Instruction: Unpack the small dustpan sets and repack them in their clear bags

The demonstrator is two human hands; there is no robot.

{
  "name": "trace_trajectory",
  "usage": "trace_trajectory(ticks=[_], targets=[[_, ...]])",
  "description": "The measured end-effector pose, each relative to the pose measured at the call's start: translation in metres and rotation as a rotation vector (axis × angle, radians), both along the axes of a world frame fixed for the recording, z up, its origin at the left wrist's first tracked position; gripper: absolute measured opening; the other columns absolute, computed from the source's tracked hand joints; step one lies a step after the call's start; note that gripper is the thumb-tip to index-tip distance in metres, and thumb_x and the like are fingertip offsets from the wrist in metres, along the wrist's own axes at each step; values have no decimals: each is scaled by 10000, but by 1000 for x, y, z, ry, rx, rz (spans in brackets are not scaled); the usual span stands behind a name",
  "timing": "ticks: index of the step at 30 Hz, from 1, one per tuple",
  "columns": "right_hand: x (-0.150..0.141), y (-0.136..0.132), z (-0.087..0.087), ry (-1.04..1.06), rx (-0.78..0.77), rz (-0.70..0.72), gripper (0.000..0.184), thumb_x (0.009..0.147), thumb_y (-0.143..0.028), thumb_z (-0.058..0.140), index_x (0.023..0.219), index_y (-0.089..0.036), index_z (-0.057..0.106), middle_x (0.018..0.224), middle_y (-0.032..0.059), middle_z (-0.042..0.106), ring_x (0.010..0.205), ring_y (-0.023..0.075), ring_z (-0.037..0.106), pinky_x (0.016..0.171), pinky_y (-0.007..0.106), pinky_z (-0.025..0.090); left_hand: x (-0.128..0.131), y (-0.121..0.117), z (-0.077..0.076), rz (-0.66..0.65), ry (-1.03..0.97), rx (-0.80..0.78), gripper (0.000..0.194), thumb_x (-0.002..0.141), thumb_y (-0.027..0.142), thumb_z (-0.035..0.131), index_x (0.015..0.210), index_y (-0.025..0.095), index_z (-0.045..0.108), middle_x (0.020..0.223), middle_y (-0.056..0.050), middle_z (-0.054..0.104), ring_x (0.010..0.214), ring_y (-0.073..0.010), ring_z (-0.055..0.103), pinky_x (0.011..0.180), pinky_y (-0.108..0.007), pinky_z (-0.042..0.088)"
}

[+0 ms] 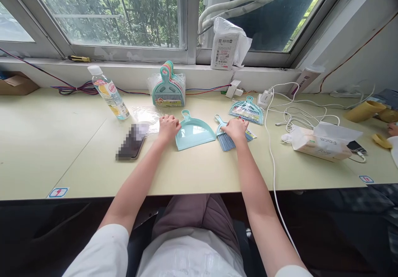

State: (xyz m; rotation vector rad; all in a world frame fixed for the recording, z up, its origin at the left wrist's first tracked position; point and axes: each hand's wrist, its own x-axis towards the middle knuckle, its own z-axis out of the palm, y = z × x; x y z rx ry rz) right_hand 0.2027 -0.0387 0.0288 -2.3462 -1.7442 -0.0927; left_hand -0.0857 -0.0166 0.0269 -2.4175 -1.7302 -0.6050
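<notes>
Pale desk (199, 173): left hand (168, 128) at one dustpan (194, 135), right hand (235, 129) on one brush (225, 141)

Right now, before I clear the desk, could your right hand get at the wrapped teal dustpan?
Probably yes: the right hand rests on the blue brush, and the wrapped teal dustpan lies just beyond, nothing standing between them.

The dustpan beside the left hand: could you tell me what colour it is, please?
The dustpan is pale turquoise, shown best in the head view.
</notes>
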Motion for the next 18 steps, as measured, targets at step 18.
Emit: trace_trajectory(ticks=[18], targets=[[-55, -13, 11, 142, 94, 447, 207, 817, -398, 563, 806, -214, 657, 990, 66, 682, 999, 237, 529, 899, 399, 249, 50, -34, -7, -405, -20, 9, 346, 948, 306, 336, 813, 205, 638, 975, -70, 625, 968, -213, 533, 1018, -433, 278]])
